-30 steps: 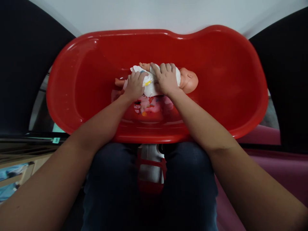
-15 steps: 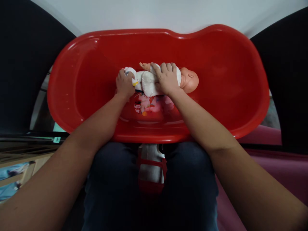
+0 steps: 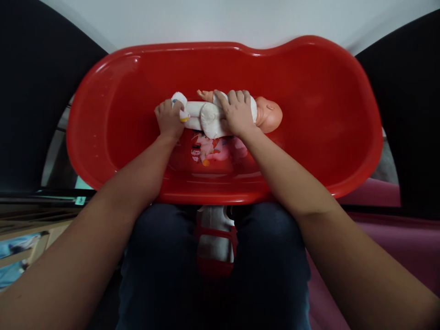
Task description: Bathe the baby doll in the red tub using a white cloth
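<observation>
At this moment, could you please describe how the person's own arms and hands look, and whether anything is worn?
The left arm and right arm are bare, with no watch or bracelet and no sleeve in view. The left hand and right hand wear no gloves; no ring can be made out.

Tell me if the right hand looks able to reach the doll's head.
Likely yes: the right hand rests on the doll, close to its head, and nothing visible covers that head.

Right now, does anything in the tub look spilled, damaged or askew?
Nothing looks spilled or damaged. Only the white cloth looks slightly untidy: it is bunched at the left hand, near the doll's foot end.
</observation>
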Demonstrator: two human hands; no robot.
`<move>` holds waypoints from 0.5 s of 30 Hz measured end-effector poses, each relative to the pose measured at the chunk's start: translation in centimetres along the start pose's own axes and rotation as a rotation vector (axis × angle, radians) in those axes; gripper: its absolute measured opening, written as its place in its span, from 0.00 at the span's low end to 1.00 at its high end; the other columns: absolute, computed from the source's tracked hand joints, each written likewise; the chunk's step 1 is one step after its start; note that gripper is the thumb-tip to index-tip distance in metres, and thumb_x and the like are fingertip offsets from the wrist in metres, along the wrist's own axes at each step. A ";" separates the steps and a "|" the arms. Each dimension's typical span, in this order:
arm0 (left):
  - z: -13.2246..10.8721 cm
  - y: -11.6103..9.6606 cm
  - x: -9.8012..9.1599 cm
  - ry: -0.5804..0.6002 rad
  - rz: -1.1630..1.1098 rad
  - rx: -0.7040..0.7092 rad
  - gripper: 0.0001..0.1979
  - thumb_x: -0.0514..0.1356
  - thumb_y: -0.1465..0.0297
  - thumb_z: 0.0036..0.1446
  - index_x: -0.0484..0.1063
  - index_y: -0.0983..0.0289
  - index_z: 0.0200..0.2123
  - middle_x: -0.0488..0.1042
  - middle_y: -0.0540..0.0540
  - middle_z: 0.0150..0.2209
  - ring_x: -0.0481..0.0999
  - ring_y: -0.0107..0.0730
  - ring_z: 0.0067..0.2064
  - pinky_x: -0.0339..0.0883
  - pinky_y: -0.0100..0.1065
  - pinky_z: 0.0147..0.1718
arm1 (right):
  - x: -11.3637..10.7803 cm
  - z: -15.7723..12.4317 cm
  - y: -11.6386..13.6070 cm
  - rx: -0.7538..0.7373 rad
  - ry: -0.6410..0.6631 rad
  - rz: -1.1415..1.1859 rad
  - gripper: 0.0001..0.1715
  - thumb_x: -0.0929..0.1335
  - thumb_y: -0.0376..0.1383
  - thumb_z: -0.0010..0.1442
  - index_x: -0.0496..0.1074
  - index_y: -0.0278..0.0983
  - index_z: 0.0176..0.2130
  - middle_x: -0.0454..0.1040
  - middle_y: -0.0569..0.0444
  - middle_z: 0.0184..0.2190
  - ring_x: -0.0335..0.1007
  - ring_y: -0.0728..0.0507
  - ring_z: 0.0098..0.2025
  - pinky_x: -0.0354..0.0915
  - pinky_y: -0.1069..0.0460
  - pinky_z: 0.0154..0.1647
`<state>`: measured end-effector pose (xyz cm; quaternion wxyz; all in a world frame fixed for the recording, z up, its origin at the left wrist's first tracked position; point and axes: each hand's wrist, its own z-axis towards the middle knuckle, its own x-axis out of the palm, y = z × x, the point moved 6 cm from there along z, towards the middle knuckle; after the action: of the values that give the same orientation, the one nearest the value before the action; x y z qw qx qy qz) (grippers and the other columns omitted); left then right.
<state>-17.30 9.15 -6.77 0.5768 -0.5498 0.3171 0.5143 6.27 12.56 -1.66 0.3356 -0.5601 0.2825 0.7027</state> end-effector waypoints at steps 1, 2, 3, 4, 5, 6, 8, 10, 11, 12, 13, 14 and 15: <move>-0.1 0.2 0.1 -0.003 -0.001 -0.023 0.26 0.53 0.48 0.73 0.73 0.63 0.56 0.72 0.63 0.63 0.64 0.55 0.65 0.53 0.61 0.64 | 0.0 0.0 0.0 -0.004 -0.003 0.003 0.35 0.54 0.35 0.78 0.57 0.37 0.78 0.70 0.40 0.63 0.64 0.32 0.66 0.51 0.33 0.73; -0.3 0.4 0.2 -0.005 -0.011 -0.049 0.26 0.54 0.48 0.72 0.73 0.63 0.55 0.72 0.63 0.63 0.64 0.55 0.65 0.53 0.60 0.63 | 0.1 0.0 0.0 -0.008 -0.004 0.003 0.35 0.53 0.35 0.78 0.57 0.36 0.78 0.70 0.40 0.63 0.64 0.32 0.66 0.51 0.33 0.72; -0.4 0.4 0.3 0.001 -0.031 -0.065 0.27 0.54 0.47 0.71 0.74 0.63 0.54 0.73 0.62 0.62 0.64 0.55 0.66 0.53 0.60 0.63 | 0.1 0.0 0.0 -0.009 -0.004 0.000 0.35 0.53 0.35 0.78 0.58 0.35 0.78 0.70 0.39 0.63 0.64 0.31 0.66 0.51 0.32 0.71; -0.4 0.4 0.3 0.006 -0.061 -0.071 0.28 0.54 0.45 0.70 0.74 0.63 0.53 0.74 0.62 0.61 0.62 0.55 0.67 0.51 0.60 0.63 | 0.2 0.1 0.0 -0.008 -0.004 -0.004 0.35 0.53 0.35 0.78 0.57 0.35 0.78 0.70 0.39 0.63 0.64 0.31 0.66 0.52 0.32 0.71; -0.4 0.3 0.3 0.005 -0.089 -0.077 0.29 0.53 0.44 0.69 0.74 0.64 0.53 0.76 0.62 0.59 0.61 0.55 0.69 0.49 0.60 0.64 | 0.3 0.1 0.0 -0.007 -0.004 -0.008 0.35 0.53 0.36 0.78 0.57 0.34 0.78 0.70 0.39 0.63 0.63 0.31 0.66 0.52 0.31 0.70; -0.3 0.3 0.1 -0.001 -0.109 -0.084 0.30 0.53 0.43 0.69 0.74 0.64 0.52 0.77 0.62 0.57 0.59 0.54 0.70 0.47 0.59 0.63 | 0.4 0.1 0.0 -0.007 -0.004 -0.010 0.35 0.53 0.36 0.78 0.57 0.34 0.78 0.70 0.39 0.62 0.63 0.31 0.66 0.52 0.31 0.70; 0.0 -0.1 -0.2 -0.016 -0.110 -0.081 0.31 0.50 0.43 0.71 0.73 0.65 0.49 0.78 0.61 0.54 0.55 0.50 0.73 0.46 0.56 0.62 | 0.4 0.1 -0.1 -0.008 -0.016 -0.010 0.35 0.54 0.36 0.77 0.57 0.35 0.78 0.70 0.39 0.62 0.64 0.31 0.65 0.52 0.31 0.70; 0.3 -1.0 -0.6 -0.057 -0.083 -0.040 0.28 0.49 0.47 0.76 0.72 0.67 0.48 0.78 0.61 0.55 0.51 0.43 0.75 0.47 0.53 0.60 | 0.4 0.0 -0.1 -0.004 -0.035 -0.010 0.35 0.54 0.35 0.77 0.58 0.36 0.78 0.71 0.40 0.62 0.64 0.32 0.64 0.52 0.31 0.71; 0.4 -1.6 -0.8 -0.086 -0.071 0.000 0.25 0.49 0.50 0.77 0.71 0.67 0.49 0.77 0.60 0.57 0.52 0.40 0.74 0.48 0.52 0.60 | 0.4 0.0 -0.1 -0.004 -0.041 -0.010 0.35 0.55 0.35 0.77 0.58 0.36 0.78 0.71 0.40 0.62 0.64 0.32 0.64 0.52 0.32 0.71; 0.3 -2.4 -0.8 -0.110 -0.061 0.050 0.23 0.50 0.53 0.77 0.71 0.66 0.50 0.75 0.60 0.60 0.55 0.39 0.73 0.49 0.51 0.61 | 0.4 0.0 -0.1 -0.006 -0.042 -0.010 0.35 0.55 0.35 0.77 0.59 0.37 0.78 0.71 0.40 0.62 0.64 0.33 0.64 0.52 0.32 0.71; 0.2 -3.3 -0.7 -0.118 -0.058 0.103 0.20 0.51 0.55 0.77 0.72 0.64 0.52 0.74 0.59 0.63 0.58 0.39 0.72 0.51 0.50 0.63 | 0.4 0.0 -0.2 -0.003 -0.038 -0.011 0.35 0.55 0.35 0.76 0.59 0.37 0.78 0.71 0.40 0.63 0.64 0.33 0.64 0.52 0.33 0.71; -0.1 -4.1 -0.4 -0.110 -0.059 0.153 0.18 0.51 0.56 0.76 0.72 0.61 0.54 0.71 0.58 0.66 0.60 0.40 0.72 0.53 0.51 0.66 | 0.4 0.0 -0.2 0.001 -0.029 -0.013 0.36 0.55 0.35 0.76 0.58 0.37 0.78 0.71 0.40 0.63 0.64 0.33 0.64 0.52 0.33 0.71; -0.4 -4.8 0.0 -0.090 -0.063 0.196 0.16 0.52 0.58 0.75 0.72 0.58 0.56 0.69 0.57 0.69 0.61 0.41 0.72 0.54 0.51 0.69 | 0.4 0.0 -0.2 0.005 -0.019 -0.016 0.36 0.55 0.35 0.76 0.58 0.37 0.78 0.70 0.40 0.63 0.64 0.33 0.64 0.53 0.33 0.71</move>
<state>-12.67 9.42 -5.33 0.6575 -0.4768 0.3222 0.4863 6.38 12.70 -2.09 0.3455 -0.5549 0.2766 0.7044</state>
